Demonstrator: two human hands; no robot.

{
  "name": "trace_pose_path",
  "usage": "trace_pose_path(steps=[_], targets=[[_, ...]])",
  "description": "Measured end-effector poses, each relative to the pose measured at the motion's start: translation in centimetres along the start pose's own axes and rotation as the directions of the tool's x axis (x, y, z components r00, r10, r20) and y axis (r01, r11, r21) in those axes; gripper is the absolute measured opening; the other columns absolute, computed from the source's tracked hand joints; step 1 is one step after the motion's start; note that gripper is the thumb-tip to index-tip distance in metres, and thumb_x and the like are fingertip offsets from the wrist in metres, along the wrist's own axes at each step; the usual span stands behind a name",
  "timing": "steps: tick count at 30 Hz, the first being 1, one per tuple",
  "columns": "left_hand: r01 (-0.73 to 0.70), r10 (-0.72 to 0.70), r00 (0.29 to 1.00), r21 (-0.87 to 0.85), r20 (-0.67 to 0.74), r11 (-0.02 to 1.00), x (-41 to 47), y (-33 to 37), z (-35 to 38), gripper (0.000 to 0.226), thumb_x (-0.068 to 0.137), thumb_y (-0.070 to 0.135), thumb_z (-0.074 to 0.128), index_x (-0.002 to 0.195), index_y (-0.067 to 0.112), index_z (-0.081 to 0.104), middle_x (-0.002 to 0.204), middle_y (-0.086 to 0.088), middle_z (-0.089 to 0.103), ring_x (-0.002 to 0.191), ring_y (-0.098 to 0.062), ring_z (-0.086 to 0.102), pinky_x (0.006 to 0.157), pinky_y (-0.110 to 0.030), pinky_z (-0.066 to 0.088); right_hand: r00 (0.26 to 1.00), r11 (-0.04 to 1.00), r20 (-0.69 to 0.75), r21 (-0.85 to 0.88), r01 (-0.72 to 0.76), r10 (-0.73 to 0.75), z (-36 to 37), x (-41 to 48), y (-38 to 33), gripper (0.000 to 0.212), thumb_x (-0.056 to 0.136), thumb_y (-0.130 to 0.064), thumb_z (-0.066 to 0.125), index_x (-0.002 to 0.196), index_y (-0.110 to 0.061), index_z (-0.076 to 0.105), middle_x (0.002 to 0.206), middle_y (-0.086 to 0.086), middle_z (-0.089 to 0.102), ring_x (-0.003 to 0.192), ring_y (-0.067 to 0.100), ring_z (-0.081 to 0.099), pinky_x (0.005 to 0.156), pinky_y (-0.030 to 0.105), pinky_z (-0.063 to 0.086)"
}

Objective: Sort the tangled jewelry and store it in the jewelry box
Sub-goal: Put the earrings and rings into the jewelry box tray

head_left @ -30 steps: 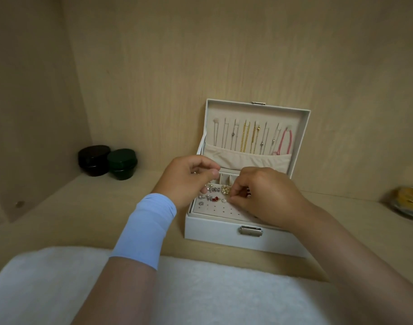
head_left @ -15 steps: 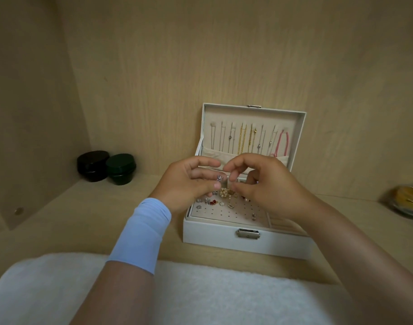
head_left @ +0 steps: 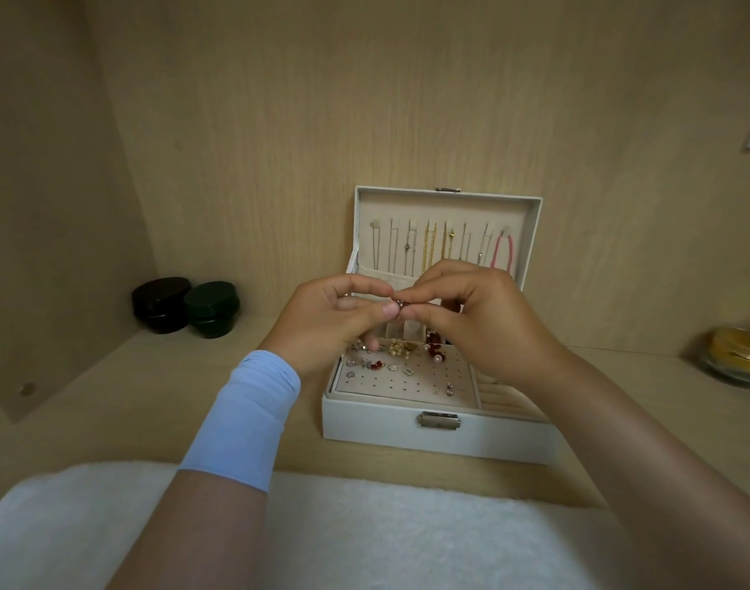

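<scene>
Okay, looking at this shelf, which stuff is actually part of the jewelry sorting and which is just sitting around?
Part of the job: open jewelry box; small jewelry piece pinched by left hand and right hand; earrings on its perforated panel; necklaces hanging in the lid.

Just lying about: black jar; green jar; glass jar at the right; white fluffy cloth in front.

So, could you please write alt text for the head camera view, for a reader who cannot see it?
A person's left hand and right hand meet above an open white jewelry box, pinching a small piece of jewelry between them. Its raised lid holds hanging necklaces; earrings lie scattered on its tray. Two dark jars stand on the shelf at left.
</scene>
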State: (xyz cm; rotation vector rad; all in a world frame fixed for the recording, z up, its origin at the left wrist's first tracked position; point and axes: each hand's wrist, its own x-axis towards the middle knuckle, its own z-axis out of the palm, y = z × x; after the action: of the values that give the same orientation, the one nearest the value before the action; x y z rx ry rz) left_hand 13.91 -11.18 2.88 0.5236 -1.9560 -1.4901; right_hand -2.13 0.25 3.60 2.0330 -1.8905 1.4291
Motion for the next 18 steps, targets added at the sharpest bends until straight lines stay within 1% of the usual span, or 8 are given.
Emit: trace_pose_path(steps=[3,6,8,10,12,14,16,18], targets=[[0.007,-0.008,1.0,-0.014,-0.022,1.0,0.1,0.6,0.1,0.016,0.086,0.015,0.073,0.102,0.013,0.07,0.09,-0.008,0.077,0.06,-0.014,0.062,0.052,-0.016,0.047,1.0,0.997,-0.006,0.067,-0.026,0.026,-0.2,0.1,-0.2,0.017,0.085,-0.019,0.078,0.1,-0.028,0.08,0.086,-0.008,0.072,0.069,0.023,0.062,0.064,0.029,0.052],[0.002,-0.001,1.0,0.029,-0.024,1.0,0.3,1.1,-0.1,0.02,0.085,0.016,0.074,0.104,0.016,0.069,0.086,-0.003,0.077,0.061,-0.013,0.061,0.053,-0.014,0.047,0.997,0.988,-0.006,0.137,-0.075,0.077,-0.2,0.1,-0.6,0.014,0.085,-0.022,0.078,0.098,-0.027,0.081,0.079,-0.008,0.074,0.06,0.031,0.058,0.06,0.035,0.053],[-0.001,0.002,1.0,0.068,-0.01,0.998,0.4,1.4,-0.5,0.02,0.086,0.015,0.074,0.105,0.014,0.068,0.082,-0.003,0.077,0.06,-0.012,0.061,0.054,-0.013,0.046,0.993,0.981,0.009,0.154,-0.121,0.121,-0.1,0.2,-0.6,0.012,0.086,-0.021,0.077,0.096,-0.026,0.081,0.063,-0.016,0.07,0.046,0.019,0.049,0.049,0.027,0.047],[-0.015,0.017,1.0,0.133,-0.014,0.991,0.3,1.1,-1.0,0.016,0.087,0.013,0.073,0.102,0.013,0.07,0.082,-0.004,0.077,0.059,-0.01,0.061,0.058,-0.014,0.048,0.986,0.979,0.011,0.125,-0.164,0.164,0.2,0.1,-0.1,0.011,0.086,-0.019,0.078,0.094,-0.024,0.081,0.057,-0.023,0.065,0.043,0.003,0.049,0.052,0.018,0.044],[-0.04,0.054,0.997,0.241,-0.048,0.97,0.0,0.1,-1.7,0.01,0.086,0.014,0.074,0.095,0.02,0.073,0.083,0.001,0.076,0.064,-0.005,0.062,0.069,-0.019,0.051,0.977,0.976,0.024,0.046,-0.212,0.211,0.7,0.0,0.4,0.008,0.085,-0.023,0.079,0.092,-0.027,0.082,0.066,-0.024,0.069,0.055,-0.007,0.057,0.064,0.017,0.045],[-0.041,0.07,0.995,0.356,-0.069,0.934,-0.5,-1.1,-2.3,0.011,0.086,0.016,0.074,0.087,0.027,0.075,0.083,0.01,0.073,0.066,0.004,0.059,0.073,-0.018,0.048,0.975,0.974,0.051,-0.089,-0.21,0.215,1.5,-0.3,0.7,0.006,0.084,-0.03,0.08,0.089,-0.033,0.081,0.082,-0.022,0.071,0.071,-0.01,0.059,0.074,0.025,0.049],[-0.028,0.053,0.998,0.482,-0.039,0.876,-1.0,-1.8,-2.5,0.011,0.086,0.019,0.073,0.086,0.03,0.076,0.085,0.014,0.07,0.065,0.007,0.056,0.068,-0.011,0.043,0.98,0.97,0.08,-0.18,-0.163,0.179,2.4,-0.5,0.9,0.007,0.082,-0.033,0.081,0.088,-0.036,0.08,0.088,-0.02,0.069,0.082,-0.004,0.061,0.079,0.035,0.053],[-0.027,0.035,0.999,0.565,-0.002,0.824,-1.3,-2.2,-2.7,0.012,0.086,0.021,0.074,0.087,0.032,0.075,0.087,0.015,0.068,0.066,0.011,0.054,0.062,-0.007,0.038,0.982,0.965,0.117,-0.235,-0.116,0.146,3.3,-0.8,0.6,0.008,0.081,-0.034,0.081,0.089,-0.037,0.08,0.087,-0.018,0.066,0.082,-0.001,0.062,0.076,0.034,0.053]])
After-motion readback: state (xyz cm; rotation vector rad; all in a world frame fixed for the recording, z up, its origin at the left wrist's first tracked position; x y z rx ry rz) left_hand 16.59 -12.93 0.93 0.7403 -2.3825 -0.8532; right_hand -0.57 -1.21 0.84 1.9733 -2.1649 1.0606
